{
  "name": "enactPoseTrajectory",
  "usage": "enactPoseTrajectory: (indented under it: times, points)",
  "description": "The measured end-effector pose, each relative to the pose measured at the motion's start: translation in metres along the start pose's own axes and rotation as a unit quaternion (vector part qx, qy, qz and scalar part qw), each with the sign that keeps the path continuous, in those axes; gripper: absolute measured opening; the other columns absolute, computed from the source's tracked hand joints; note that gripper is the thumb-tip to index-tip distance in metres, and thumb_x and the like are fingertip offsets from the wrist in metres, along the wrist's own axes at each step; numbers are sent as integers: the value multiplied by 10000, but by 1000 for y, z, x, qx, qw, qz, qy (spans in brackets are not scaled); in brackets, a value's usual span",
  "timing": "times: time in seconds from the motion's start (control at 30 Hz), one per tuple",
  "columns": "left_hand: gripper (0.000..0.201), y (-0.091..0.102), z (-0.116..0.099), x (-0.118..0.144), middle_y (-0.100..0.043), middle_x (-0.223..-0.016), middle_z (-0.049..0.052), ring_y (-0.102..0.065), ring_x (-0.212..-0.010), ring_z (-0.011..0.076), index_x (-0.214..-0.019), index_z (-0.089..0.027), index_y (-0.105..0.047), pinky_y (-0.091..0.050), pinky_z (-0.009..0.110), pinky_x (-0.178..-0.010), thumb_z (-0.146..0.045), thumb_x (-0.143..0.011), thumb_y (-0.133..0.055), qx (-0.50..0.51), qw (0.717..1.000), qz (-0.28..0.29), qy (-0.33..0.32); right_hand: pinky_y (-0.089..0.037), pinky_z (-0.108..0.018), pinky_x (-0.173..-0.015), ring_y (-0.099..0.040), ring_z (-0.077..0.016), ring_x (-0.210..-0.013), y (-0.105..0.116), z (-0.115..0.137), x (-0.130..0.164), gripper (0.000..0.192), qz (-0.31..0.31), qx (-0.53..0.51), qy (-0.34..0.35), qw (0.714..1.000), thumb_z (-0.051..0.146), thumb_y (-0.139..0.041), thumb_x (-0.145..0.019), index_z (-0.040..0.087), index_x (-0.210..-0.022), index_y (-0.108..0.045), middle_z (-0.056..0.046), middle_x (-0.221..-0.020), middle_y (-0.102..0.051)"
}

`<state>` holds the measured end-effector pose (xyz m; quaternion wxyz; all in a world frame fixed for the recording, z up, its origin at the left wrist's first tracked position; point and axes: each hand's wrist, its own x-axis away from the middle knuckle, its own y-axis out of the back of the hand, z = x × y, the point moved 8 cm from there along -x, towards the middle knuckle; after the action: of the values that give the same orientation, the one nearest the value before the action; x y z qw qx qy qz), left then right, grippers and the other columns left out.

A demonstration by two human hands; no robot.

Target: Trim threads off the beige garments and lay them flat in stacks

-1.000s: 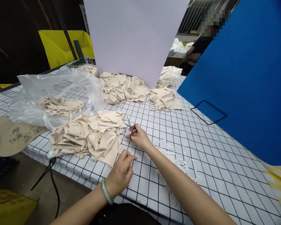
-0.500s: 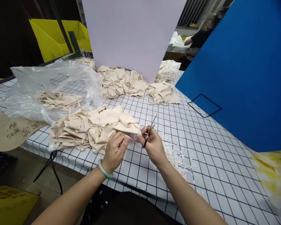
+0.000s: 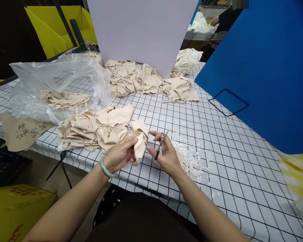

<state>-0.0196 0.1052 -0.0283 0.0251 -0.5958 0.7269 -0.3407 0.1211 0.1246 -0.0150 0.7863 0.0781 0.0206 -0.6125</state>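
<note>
My left hand (image 3: 121, 152), with a pale green bangle (image 3: 105, 168) on the wrist, pinches a folded piece of beige cloth (image 3: 140, 143) between thumb and fingers. Small scissors (image 3: 162, 143) sit in my right hand (image 3: 166, 154), their blades pointing up and away. The thumb and index finger of that hand are apart, close to the cloth's right edge. A heap of beige cloth pieces (image 3: 91, 129) lies just left of and behind my left hand. Small white snippets (image 3: 189, 158) are scattered on the table to the right of my right hand.
A clear plastic bag (image 3: 27, 90) with beige pieces lies at the left, near a handwritten brown paper pattern (image 3: 25, 131). More beige cloth (image 3: 138, 79) lies at the back, before a pale upright panel (image 3: 143, 30). A blue panel (image 3: 262, 77) stands right. Another person's arm (image 3: 222, 18) shows behind.
My left hand has turned and shifted left, and the cloth piece now stands up folded in it. My right thumb and index finger have spread and come away from the cloth. The view has tilted slightly.
</note>
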Motion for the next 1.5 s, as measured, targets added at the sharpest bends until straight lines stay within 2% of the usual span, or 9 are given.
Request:
enactPoseTrajectory:
  times: [0.2,0.4,0.6,0.73,0.93,1.1,1.2,1.33,1.5]
  points:
    - [304,-4,-6,16,-631,-924,72,-604,-897,187,-991,-146,-652,-517,359,-852,-432,-905,-600,-108,992,-9,-64,-476,-317,-781,-588,-176,-840,-13,-8,-28,172,57,24,-5,998,143,-585,-707,214,-862,-556,-5,-866,-620]
    - [214,-6,-9,21,-576,-965,47,-536,-939,178,-956,-171,-589,-452,331,-894,-357,-875,-657,-316,917,-87,-225,-433,-294,-674,-555,-153,-722,-16,24,-41,146,92,189,-39,977,168,-576,-704,216,-841,-588,10,-799,-638]
    - [198,-13,-6,26,-484,-680,-41,-290,-484,34,-850,-165,-541,-215,176,-458,-337,-911,-619,-85,994,-1,-67,-492,-331,-761,-591,-166,-817,1,32,-53,171,122,107,-50,985,180,-639,-719,206,-882,-596,-18,-904,-649]
    - [182,-25,-11,36,-455,-661,-33,-256,-485,18,-812,-129,-593,-165,171,-454,-286,-894,-633,-6,1000,26,-10,-508,-395,-897,-607,-200,-967,20,23,-29,274,17,21,-23,999,279,-750,-740,233,-919,-548,-39,-1014,-634]
    - [201,-45,-11,41,-414,-644,-35,-246,-476,25,-900,-136,-685,-180,173,-438,-333,-888,-646,-35,997,69,7,-517,-373,-878,-617,-192,-937,-8,26,5,223,50,-59,35,996,284,-727,-787,242,-861,-521,-22,-960,-617]
    - [233,-48,-51,55,-541,-888,65,-536,-857,174,-934,-195,-751,-512,305,-750,-348,-945,-577,-285,934,-3,-217,-513,-340,-819,-590,-166,-841,2,26,-11,219,-8,-127,9,992,331,-735,-776,237,-845,-549,-3,-873,-584]
    - [229,-55,-64,61,-552,-1173,104,-459,-1225,263,-876,-193,-751,-430,395,-1040,-284,-955,-556,-329,886,-23,-326,-502,-309,-732,-557,-144,-747,-25,6,-3,299,46,-186,-63,979,384,-790,-722,232,-843,-563,14,-812,-562]
    - [277,-47,-42,42,-543,-1081,91,-552,-812,149,-804,-156,-696,-501,279,-687,-289,-969,-519,-178,946,-3,-270,-501,-330,-747,-572,-159,-758,-51,-14,19,370,74,-223,-112,966,499,-758,-735,239,-899,-552,15,-809,-568]
    - [274,-40,-25,40,-483,-943,61,-501,-791,142,-824,-169,-671,-420,238,-585,-284,-990,-485,-204,940,-36,-272,-472,-363,-774,-557,-210,-854,-5,9,30,330,51,63,-39,996,521,-712,-778,232,-882,-594,-36,-894,-584]
